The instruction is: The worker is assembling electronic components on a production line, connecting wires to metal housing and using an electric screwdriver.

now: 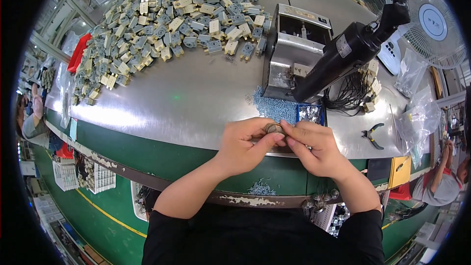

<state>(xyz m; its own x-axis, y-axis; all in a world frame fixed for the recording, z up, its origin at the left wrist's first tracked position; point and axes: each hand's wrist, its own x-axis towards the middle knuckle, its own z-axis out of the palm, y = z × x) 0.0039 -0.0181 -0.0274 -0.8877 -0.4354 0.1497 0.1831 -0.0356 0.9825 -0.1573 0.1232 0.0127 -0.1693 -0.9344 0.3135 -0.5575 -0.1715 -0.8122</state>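
Close together at the front edge of the metal table (196,118), both hands meet on a small round metal part (274,128). My left hand (248,145) pinches it between thumb and fingers. From the other side, the fingertips of my right hand (314,147) press against the same part. Fingers cover much of it, so its exact kind does not show. Just beyond the hands lies a spread of small light-blue screws (274,109). Beside them, a blue tray (310,114) holds small shiny metal pieces.
A big heap of grey and cream plug-like parts (181,17) covers the back left. Behind my hands stand a metal machine (299,44) and a thick black cylinder (338,59). Pliers (374,136), black cables (348,93) and a fan (434,22) are on the right. People sit at both sides.
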